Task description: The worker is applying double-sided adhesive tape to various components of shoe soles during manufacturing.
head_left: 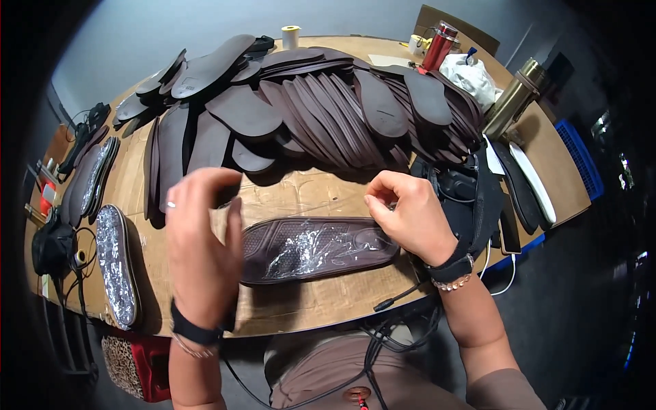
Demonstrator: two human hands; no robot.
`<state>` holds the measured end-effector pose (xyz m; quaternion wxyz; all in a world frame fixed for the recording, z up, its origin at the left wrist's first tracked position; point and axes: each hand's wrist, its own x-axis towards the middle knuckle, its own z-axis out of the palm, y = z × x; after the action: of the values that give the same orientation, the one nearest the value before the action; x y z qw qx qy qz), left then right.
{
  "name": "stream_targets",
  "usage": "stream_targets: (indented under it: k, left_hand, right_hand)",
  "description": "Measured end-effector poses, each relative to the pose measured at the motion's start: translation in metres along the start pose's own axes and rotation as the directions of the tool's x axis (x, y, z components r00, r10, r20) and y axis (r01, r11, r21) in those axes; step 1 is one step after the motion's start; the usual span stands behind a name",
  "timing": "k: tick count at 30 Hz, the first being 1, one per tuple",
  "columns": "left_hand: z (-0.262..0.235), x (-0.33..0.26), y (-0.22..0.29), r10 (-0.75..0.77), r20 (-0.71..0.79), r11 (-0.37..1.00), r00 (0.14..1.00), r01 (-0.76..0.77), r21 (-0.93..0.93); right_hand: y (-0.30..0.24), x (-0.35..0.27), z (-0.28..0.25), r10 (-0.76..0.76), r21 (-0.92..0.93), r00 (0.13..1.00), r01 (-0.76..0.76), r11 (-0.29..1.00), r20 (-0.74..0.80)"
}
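Note:
A dark brown shoe insole (pixel 324 250) lies crosswise on the cardboard-covered table in front of me, with crinkled clear plastic film (pixel 311 246) shining over its middle. At its left end is my left hand (pixel 203 236), fingers curved and thumb held apart, with nothing seen in it. By the insole's right end my right hand (pixel 412 210) pinches thumb and forefinger together on what looks like the edge of the film. A faint clear sheet stretches between the two hands, just beyond the insole. Another film-wrapped insole (pixel 117 266) lies to the left.
Beyond my hands rises a large pile of dark insoles (pixel 335 123). Further right stand a gold thermos (pixel 516 99), a red flask (pixel 441 46) and a white plastic bag (pixel 470 78). A phone (pixel 510 225) and a cable plug (pixel 386 305) lie near the front edge.

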<state>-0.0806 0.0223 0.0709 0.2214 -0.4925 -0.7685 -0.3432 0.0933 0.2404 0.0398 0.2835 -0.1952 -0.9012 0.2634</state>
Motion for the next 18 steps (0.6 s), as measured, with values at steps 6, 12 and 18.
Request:
stream_targets:
  k: [6, 12, 18]
  left_hand:
    - [0.059, -0.03, 0.063, 0.325, 0.375, 0.865, 0.868, -0.113, -0.488]
    - [0.109, -0.032, 0.052, 0.274, 0.482, 0.901, 0.833, -0.046, -0.432]
    - [0.08, -0.03, 0.051, 0.305, 0.479, 0.888, 0.823, -0.064, -0.456]
  right_hand:
    - [-0.006, 0.006, 0.0, 0.012, 0.062, 0.998, -0.016, 0.998, 0.054]
    - [-0.008, 0.001, -0.006, 0.011, 0.057, 0.996, -0.016, 0.998, 0.085]
    - [-0.006, -0.004, -0.007, 0.003, 0.092, 0.999, -0.007, 0.996, 0.052]
